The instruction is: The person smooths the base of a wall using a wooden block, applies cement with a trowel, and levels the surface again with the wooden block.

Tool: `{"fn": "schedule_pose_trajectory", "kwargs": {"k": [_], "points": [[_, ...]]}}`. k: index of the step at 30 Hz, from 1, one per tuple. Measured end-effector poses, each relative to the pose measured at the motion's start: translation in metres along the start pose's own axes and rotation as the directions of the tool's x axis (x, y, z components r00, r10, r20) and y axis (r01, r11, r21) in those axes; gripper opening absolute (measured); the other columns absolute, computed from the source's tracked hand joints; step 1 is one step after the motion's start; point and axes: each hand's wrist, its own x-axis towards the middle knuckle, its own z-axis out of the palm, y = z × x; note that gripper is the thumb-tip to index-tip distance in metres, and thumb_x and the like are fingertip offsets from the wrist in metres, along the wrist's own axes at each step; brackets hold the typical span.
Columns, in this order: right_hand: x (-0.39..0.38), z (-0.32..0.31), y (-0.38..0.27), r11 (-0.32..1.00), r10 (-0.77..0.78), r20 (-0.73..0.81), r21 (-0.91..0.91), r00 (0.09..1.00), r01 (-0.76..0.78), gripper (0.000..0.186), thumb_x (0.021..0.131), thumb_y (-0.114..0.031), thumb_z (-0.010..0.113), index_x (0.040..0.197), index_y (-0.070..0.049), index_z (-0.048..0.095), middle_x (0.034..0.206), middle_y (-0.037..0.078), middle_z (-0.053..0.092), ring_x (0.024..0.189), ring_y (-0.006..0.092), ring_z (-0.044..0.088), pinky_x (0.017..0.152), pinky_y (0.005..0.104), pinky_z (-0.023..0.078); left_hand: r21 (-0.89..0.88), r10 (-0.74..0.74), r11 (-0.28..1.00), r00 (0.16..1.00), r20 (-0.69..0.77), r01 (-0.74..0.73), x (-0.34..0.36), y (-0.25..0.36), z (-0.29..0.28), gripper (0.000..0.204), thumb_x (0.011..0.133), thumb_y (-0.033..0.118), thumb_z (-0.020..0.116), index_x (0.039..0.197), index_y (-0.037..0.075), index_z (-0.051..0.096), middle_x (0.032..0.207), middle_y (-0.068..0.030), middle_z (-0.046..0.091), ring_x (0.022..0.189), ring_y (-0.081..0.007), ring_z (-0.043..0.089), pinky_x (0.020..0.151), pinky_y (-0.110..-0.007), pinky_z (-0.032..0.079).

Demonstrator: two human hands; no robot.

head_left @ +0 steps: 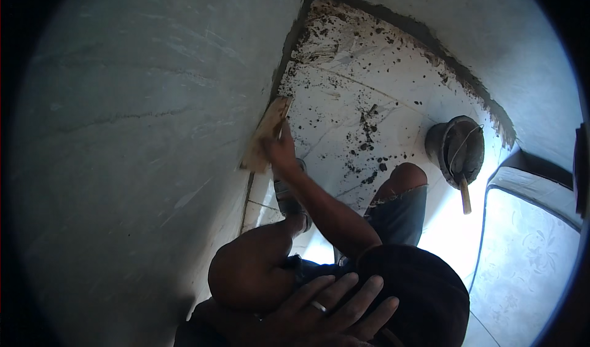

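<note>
My right hand [280, 149] is closed on a wooden float [268, 132], a flat pale board. The float lies against the foot of the grey plastered wall [135, 126] on the left, where the wall meets the floor. Whether the float has a handle is hidden behind my fingers. At the lower edge, my left hand [338, 307] has its fingers stretched out and slightly spread, with a ring on one of them. It holds nothing and lies across by my dark sleeve [424, 292].
White floor tiles [332, 95] carry dark mortar crumbs and smears. A dark bucket [439, 147] stands at the right, a wooden handle [465, 198] sticking out of it. Wet mortar [430, 40] bands the far wall's foot. A pale patterned mattress-like thing [528, 242] stands at the lower right.
</note>
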Motion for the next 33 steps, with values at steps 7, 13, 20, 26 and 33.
{"fn": "schedule_pose_trajectory", "kwargs": {"k": [7, 13, 20, 26, 33], "points": [[-0.006, 0.0, 0.009, 0.973, -0.042, -0.021, -0.228, 0.999, 0.036, 0.075, 0.086, -0.003, 0.057, 0.151, 0.002, 0.02, 0.124, 0.019, 0.057, 0.095, 0.0244, 0.064, 0.08, 0.0315, 0.055, -0.12, -0.024, 0.993, 0.991, -0.13, 0.009, -0.008, 0.0, 0.006, 0.036, 0.106, 0.032, 0.032, 0.135, 0.014, 0.042, 0.134, -0.0103, 0.047, 0.138, -0.0419, 0.035, 0.114, -0.065, 0.026], [0.071, -0.009, -0.009, 0.778, -0.41, -0.055, -0.542, 0.91, 0.318, 0.064, 0.084, -0.008, 0.06, 0.141, 0.005, 0.035, 0.11, 0.018, 0.063, 0.089, 0.0267, 0.065, 0.074, 0.0355, 0.054, 0.098, 0.051, 0.994, 0.998, -0.031, -0.048, -0.006, -0.011, 0.001, 0.036, 0.106, 0.033, 0.03, 0.135, 0.015, 0.041, 0.133, -0.0082, 0.048, 0.138, -0.0391, 0.035, 0.116, -0.065, 0.024], [0.077, -0.02, -0.012, 0.897, 0.046, 0.047, -0.442, 0.998, -0.021, 0.073, 0.083, -0.017, 0.058, 0.145, 0.005, 0.027, 0.123, 0.03, 0.058, 0.112, 0.0464, 0.058, 0.092, 0.0496, 0.048, -0.064, 0.036, 0.997, 0.999, -0.027, -0.038, -0.018, -0.003, 0.008, 0.037, 0.107, 0.032, 0.026, 0.14, 0.018, 0.037, 0.14, -0.0079, 0.042, 0.136, -0.0389, 0.038, 0.114, -0.064, 0.028], [-0.072, -0.009, 0.029, 0.845, -0.058, 0.106, -0.524, 0.993, 0.105, 0.083, 0.085, -0.016, 0.059, 0.149, 0.008, 0.013, 0.122, 0.034, 0.057, 0.11, 0.0473, 0.06, 0.092, 0.0477, 0.049, 0.526, 0.09, 0.835, 0.983, 0.157, -0.161, -0.01, -0.007, -0.001, 0.039, 0.106, 0.031, 0.027, 0.143, 0.019, 0.032, 0.141, -0.0087, 0.041, 0.136, -0.0397, 0.039, 0.112, -0.064, 0.032], [0.023, -0.018, -0.006, 0.953, 0.053, 0.036, -0.301, 0.998, -0.04, 0.073, 0.086, -0.014, 0.059, 0.146, 0.007, 0.024, 0.104, 0.025, 0.063, 0.087, 0.0305, 0.066, 0.074, 0.0405, 0.055, 0.066, 0.136, 0.989, 0.991, -0.004, -0.136, -0.018, -0.01, -0.003, 0.039, 0.106, 0.025, 0.027, 0.145, 0.02, 0.029, 0.143, -0.011, 0.04, 0.133, -0.0417, 0.042, 0.112, -0.064, 0.033]]}}
